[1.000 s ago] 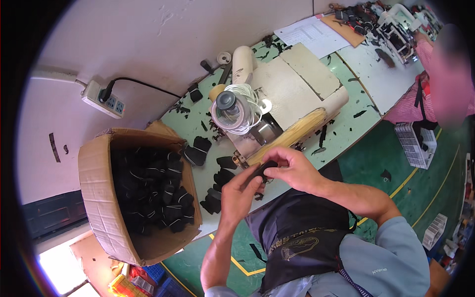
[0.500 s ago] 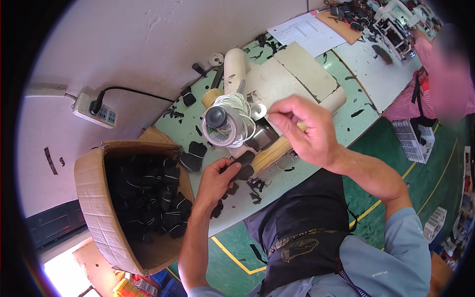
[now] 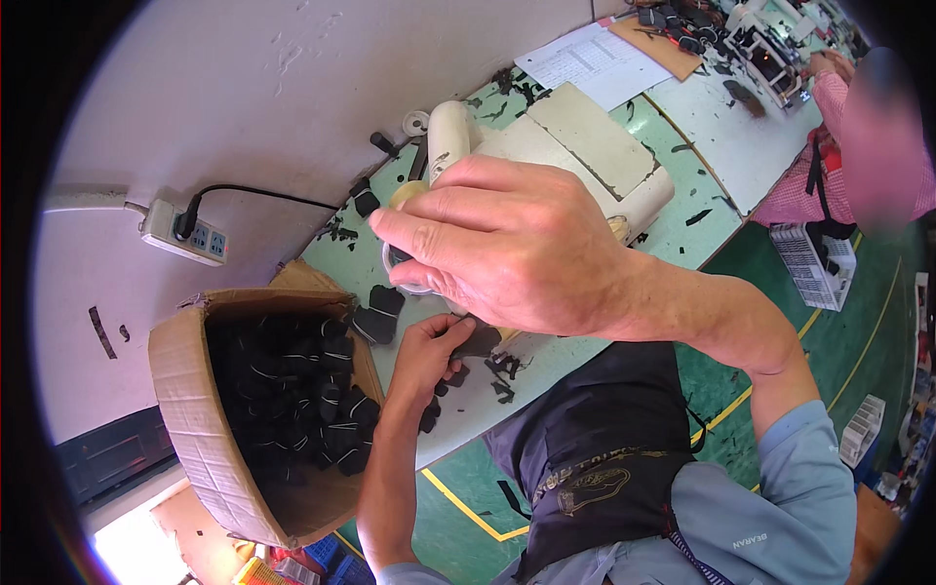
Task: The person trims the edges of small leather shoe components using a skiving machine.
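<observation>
My left hand (image 3: 436, 351) pinches a flat black fabric piece (image 3: 478, 343) between thumb and fingers, at the near edge of an off-white machine. My right hand (image 3: 517, 239) is raised over the machine's front, large in view. Its fingers reach left, with a gap between them and the thumb, and I see nothing held in it. It covers the dark knob, the coiled white cable and most of the working area. Past it show the machine's white body (image 3: 604, 146) and upright rounded arm (image 3: 448, 136). Another black piece (image 3: 378, 314) lies left of my left hand.
A cardboard box (image 3: 210, 409) full of black pieces with white lines stands at the left. A power strip (image 3: 183, 234) with a black cord is on the wall. Black scraps litter the green table (image 3: 707, 219). Papers (image 3: 590, 66) lie behind; a co-worker (image 3: 790, 185) sits far right.
My right hand has moved left and up from beside the machine's small white wheel, and its pinched fingers have parted. My left hand stays at the black fabric piece.
</observation>
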{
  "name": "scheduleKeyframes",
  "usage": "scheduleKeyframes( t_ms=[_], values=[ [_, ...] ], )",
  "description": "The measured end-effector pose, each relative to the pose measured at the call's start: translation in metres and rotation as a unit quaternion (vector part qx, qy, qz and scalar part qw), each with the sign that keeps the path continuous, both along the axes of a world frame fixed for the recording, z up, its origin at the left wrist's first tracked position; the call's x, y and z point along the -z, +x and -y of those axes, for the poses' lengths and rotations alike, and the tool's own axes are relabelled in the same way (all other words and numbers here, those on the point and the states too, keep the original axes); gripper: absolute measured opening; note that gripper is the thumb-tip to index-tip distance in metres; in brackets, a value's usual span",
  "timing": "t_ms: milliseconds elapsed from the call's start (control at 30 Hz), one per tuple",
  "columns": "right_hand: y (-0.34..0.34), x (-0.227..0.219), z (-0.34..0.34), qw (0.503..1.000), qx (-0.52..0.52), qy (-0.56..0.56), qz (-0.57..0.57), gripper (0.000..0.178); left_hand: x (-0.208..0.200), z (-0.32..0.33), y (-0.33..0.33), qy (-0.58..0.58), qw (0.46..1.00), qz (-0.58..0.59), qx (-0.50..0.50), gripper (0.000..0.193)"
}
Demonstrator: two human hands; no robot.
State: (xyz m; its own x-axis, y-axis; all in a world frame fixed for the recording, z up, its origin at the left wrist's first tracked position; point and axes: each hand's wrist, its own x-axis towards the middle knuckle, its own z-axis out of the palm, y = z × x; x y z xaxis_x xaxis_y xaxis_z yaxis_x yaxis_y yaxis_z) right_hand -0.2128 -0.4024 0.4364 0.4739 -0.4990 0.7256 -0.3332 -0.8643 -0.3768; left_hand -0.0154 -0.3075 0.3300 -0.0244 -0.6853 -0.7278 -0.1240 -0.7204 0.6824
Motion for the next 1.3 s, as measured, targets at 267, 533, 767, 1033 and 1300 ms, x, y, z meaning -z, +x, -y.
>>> scheduleKeyframes(
  t_ms=[267, 533, 767, 1033, 1300],
  values=[
    [-0.024, 0.055, -0.014, 0.848, 0.01, 0.431, 0.307, 0.019, 0.004, 0.004, 0.003, 0.017, 0.999, -0.026, -0.016, 0.021],
    [-0.044, 0.111, -0.024, 0.916, 0.018, 0.383, -0.12, 0.021, 0.0, 0.009, -0.005, 0.013, 1.0, 0.004, -0.016, 0.023],
    [-0.052, 0.11, -0.023, 0.94, 0.024, 0.28, -0.191, 0.019, -0.002, 0.004, -0.004, -0.008, 1.0, 0.011, 0.018, 0.03],
    [-0.093, 0.086, -0.049, 0.999, 0.003, 0.035, -0.034, 0.027, 0.006, -0.021, 0.011, 0.003, 0.989, -0.147, -0.033, 0.028],
    [-0.098, 0.081, -0.052, 0.999, -0.017, -0.017, 0.024, 0.025, 0.011, -0.027, 0.008, -0.015, 0.989, -0.137, -0.045, 0.031]
  ],
)
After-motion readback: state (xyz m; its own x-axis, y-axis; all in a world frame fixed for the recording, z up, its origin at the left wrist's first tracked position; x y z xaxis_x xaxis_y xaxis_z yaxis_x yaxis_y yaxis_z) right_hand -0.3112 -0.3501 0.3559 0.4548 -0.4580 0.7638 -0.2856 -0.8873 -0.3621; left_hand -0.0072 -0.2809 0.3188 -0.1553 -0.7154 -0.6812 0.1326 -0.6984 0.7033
